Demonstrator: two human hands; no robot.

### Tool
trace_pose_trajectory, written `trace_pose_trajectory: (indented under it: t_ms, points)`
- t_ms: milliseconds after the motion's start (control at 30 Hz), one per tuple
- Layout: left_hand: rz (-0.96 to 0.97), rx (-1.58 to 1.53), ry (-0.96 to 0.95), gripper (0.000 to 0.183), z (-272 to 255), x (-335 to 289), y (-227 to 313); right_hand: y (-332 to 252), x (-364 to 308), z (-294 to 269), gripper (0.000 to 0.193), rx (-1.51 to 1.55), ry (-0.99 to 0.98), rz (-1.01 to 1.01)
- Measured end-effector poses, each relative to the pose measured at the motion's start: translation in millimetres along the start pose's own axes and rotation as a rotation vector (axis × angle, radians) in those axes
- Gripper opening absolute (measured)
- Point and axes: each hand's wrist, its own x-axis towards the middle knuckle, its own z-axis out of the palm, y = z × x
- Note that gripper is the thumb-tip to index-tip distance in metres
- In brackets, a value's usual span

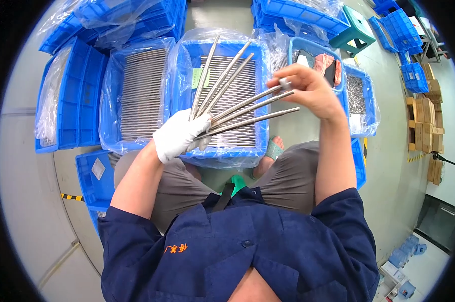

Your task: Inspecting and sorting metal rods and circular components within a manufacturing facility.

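Observation:
My left hand (181,135), in a white glove, is closed round the lower ends of several slim metal rods (252,107). They fan out from it, some pointing away from me and some to the right. My bare right hand (310,90) is at the far ends of the right-hand rods. Its thumb and fingers close on a small whitish piece (284,82) at one rod's tip; its kind is too small to tell. Under the hands, a plastic-lined blue crate (265,108) holds rows of similar rods (235,140), with a green note (197,78) on them.
Left of it stands another lined crate (109,108) of rods. To the right are a blue basin (292,48) with a pink cloth (324,63) and a bin of small metal parts (356,95). Stacked crates (174,25), a green stool (358,27) and wooden boxes (423,118) stand farther out.

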Motion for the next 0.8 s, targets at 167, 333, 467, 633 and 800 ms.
trace_pose_trajectory:
  t_ms: [167,333,467,633,800]
  points:
    - [-0.022,-0.041,-0.098,0.033,4,-4,-4,1,2,-14,0.034,0.046,0.218,0.048]
    - [-0.107,-0.119,-0.185,0.034,10,-7,1,21,9,-7,0.028,0.233,-0.047,0.007]
    - [-0.112,-0.106,-0.185,0.033,9,-9,5,18,6,-6,0.029,0.312,-0.08,0.008]
    - [-0.141,-0.143,-0.181,0.035,9,-9,4,12,3,-4,0.031,0.18,-0.093,0.106]
    - [-0.145,-0.034,-0.144,0.029,12,-5,4,18,3,9,0.032,0.157,-0.096,0.217]
